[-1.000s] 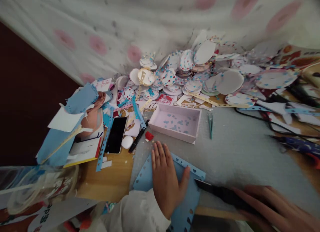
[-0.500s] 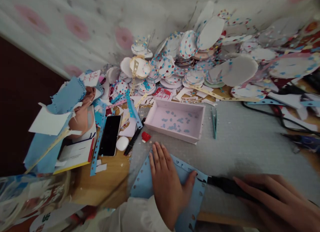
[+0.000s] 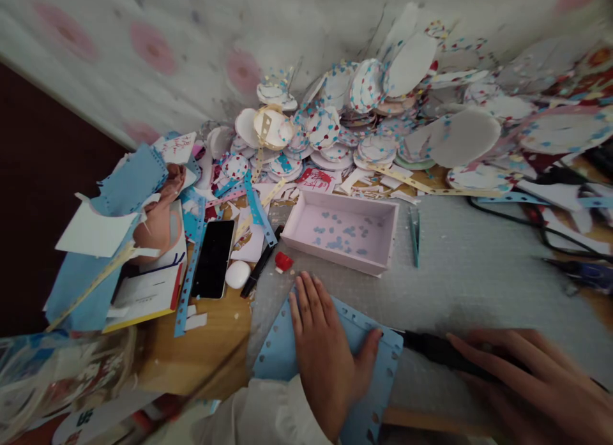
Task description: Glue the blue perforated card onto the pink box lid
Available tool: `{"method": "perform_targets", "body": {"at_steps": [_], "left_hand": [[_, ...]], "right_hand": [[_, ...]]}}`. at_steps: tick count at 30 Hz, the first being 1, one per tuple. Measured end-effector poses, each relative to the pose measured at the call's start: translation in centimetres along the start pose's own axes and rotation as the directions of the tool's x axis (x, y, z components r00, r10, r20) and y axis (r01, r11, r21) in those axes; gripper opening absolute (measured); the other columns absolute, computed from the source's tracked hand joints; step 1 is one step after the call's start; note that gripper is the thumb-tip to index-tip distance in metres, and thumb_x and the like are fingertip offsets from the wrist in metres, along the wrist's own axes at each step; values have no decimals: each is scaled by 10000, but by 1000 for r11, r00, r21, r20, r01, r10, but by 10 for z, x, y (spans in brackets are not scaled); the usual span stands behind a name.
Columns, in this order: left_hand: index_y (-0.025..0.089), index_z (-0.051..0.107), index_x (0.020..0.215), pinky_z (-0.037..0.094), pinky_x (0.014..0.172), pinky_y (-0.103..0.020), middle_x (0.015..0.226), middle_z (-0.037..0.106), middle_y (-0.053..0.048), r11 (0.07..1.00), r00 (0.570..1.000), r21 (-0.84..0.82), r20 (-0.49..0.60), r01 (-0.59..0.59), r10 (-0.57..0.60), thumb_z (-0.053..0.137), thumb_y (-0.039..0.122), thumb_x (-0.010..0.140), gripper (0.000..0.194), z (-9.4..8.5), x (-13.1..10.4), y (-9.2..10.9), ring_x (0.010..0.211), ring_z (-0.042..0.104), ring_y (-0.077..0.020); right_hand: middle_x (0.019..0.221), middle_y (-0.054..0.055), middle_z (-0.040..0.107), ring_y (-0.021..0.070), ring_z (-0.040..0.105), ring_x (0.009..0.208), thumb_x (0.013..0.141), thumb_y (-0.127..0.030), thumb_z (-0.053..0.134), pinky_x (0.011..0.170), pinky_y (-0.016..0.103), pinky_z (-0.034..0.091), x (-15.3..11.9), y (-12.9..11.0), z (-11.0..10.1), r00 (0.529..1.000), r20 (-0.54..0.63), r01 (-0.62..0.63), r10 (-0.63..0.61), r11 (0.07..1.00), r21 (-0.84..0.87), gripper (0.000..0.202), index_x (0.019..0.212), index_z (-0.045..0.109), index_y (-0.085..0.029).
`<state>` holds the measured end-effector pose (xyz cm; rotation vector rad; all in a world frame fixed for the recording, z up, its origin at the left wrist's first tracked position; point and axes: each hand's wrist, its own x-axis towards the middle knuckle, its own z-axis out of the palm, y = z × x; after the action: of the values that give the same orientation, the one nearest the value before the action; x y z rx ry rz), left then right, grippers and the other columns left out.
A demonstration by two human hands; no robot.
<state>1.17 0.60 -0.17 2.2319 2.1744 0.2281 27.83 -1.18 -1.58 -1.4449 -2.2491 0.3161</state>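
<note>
My left hand (image 3: pixel 330 355) lies flat on a blue sheet of paper (image 3: pixel 278 349), fingers stretched out and thumb spread to the right. Small heart-shaped holes run along the sheet's edges. My right hand (image 3: pixel 531 368), blurred, is closed around what looks like a black-handled craft knife (image 3: pixel 440 352). Its thin tip meets the sheet's upper right corner, near my left thumb. Behind the sheet stands a pale pink open box (image 3: pixel 342 256) with small blue paper pieces (image 3: pixel 338 241) scattered inside. Turquoise tweezers (image 3: pixel 416 237) lie to the right of the box.
A grey cutting mat (image 3: pixel 469 266) covers the table. At left lie a phone (image 3: pixel 214 260), a white round object (image 3: pixel 238 274), a black marker (image 3: pixel 261 266) and a red cap (image 3: pixel 283 261). Decorated white discs (image 3: pixel 373 148) are piled behind. A blue-handled tool (image 3: pixel 587 272) is at right.
The whole view has shifted slightly, so most things appear a little farther right. The tool's tip has moved a little up along the sheet's right corner. My left hand stays on the sheet.
</note>
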Motion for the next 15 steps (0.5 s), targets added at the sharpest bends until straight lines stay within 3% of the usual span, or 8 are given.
{"method": "perform_targets", "body": {"at_steps": [6, 15], "left_hand": [[-95, 258, 1519, 352, 1167, -619, 1602, 242, -348, 1000, 1000, -19, 2, 4, -4, 570, 598, 888, 988, 1, -1, 0, 1512, 219, -439], [-44, 214, 1545, 357, 1171, -601, 1632, 218, -299, 993, 997, -114, -66, 21, -29, 581, 446, 928, 868, 3, -7, 0, 1529, 191, -408]], "right_hand": [[958, 74, 712, 215, 643, 837, 976, -290, 508, 605, 277, 616, 42, -27, -3, 986, -38, 164, -164, 986, 8, 287, 1174, 709, -239], [948, 86, 719, 227, 676, 810, 972, -268, 494, 613, 330, 633, 68, -45, 14, 990, -36, 136, -134, 989, 54, 292, 1147, 722, -219]]}}
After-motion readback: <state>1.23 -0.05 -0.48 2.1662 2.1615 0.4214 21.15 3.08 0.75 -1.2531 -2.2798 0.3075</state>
